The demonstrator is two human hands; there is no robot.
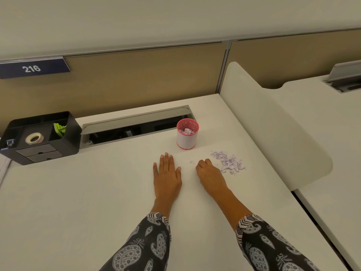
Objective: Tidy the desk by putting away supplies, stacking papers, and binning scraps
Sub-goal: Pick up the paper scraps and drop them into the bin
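1. Gathering paper scraps (229,162) at a white desk (78,192), a person curls the right hand (208,171) knuckles-up at the near edge of the lilac pile. The pile spreads just beyond those fingers and to their outer side. The left hand (167,174) lies flat alongside, fingers straight and close together, palm on the desktop.
2. The pink-rimmed cup (188,135) serving as the bin stands upright just ahead of the gap between the hands, a little past the left fingertips, with scraps inside it.
3. Doing the step well likely means raking the loose pile into one tight heap against the curled fingers. Generous clumps could then be pinched and carried low over the cup's rim so light bits do not flutter off. The flat left hand could act as a backstop or steady the cup, which looks light enough to tip.
4. A few stray bits (192,162) lie just in front of the right knuckles, apart from the pile, and are easy to miss.
5. The right fingertips tuck beneath the hand, so whether they clamp any paper cannot be told.
6. Well off beyond the left little finger, a black organiser (58,151) holds a tape roll (34,138). The green item (59,129) in its rear compartment is too small to identify.
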